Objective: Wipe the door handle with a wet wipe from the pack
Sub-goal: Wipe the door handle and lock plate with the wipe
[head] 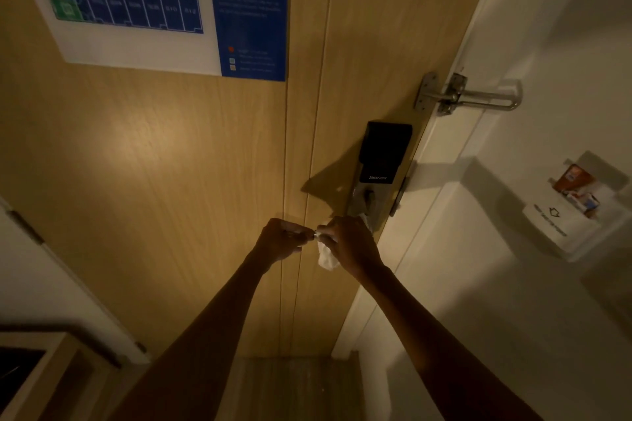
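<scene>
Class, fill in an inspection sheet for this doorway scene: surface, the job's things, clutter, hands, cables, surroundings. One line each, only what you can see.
Surface: wooden door, closed against a white frame.
Job's things: white wet wipe bunched around the door handle, which is mostly hidden by the hands; the wipe pack is not in view.
Clutter: nothing seen.
Hands: left hand closed on the handle's free end; right hand has its grip on the wipe.
Cables: nothing seen.
Surroundings: black smart lock above the handle, metal swing latch, floor-plan poster, wall card holder holding a card; dim light.
</scene>
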`<state>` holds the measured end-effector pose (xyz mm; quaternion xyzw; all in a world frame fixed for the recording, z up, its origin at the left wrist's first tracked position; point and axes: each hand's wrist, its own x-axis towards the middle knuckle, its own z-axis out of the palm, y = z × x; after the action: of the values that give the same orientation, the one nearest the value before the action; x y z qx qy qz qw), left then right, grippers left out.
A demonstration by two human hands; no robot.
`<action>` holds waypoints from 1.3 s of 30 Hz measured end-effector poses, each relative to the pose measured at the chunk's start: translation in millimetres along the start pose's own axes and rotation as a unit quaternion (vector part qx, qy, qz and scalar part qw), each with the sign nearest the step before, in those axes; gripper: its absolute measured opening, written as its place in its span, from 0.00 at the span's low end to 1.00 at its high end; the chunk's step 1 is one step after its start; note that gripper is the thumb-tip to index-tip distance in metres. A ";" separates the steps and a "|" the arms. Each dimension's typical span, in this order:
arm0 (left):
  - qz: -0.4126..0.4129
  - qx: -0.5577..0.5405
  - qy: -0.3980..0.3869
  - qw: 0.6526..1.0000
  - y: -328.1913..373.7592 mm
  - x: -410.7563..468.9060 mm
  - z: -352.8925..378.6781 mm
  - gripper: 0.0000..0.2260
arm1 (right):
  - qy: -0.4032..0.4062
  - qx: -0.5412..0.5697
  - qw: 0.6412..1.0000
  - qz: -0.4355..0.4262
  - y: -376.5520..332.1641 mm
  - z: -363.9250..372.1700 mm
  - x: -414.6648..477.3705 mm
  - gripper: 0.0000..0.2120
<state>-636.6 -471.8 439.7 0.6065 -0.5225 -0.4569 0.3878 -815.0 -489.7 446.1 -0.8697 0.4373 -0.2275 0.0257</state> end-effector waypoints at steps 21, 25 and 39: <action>-0.034 -0.003 -0.009 0.999 0.3 1.9 -2.4 0.08 | 0.012 0.058 0.997 0.039 -6.0 -0.5 3.5 0.11; -0.042 -0.059 -0.031 0.997 11.1 -5.4 -0.4 0.15 | 0.011 0.088 0.995 0.045 -4.2 0.1 -0.5 0.10; -0.142 -0.133 -0.076 0.978 23.9 -7.8 -4.1 0.37 | -0.002 0.041 0.998 0.039 2.0 2.2 -2.5 0.11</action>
<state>-639.6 -467.7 464.6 0.5810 -0.3931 -0.6177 0.3555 -816.8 -489.4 442.7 -0.8507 0.4609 -0.2424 0.0712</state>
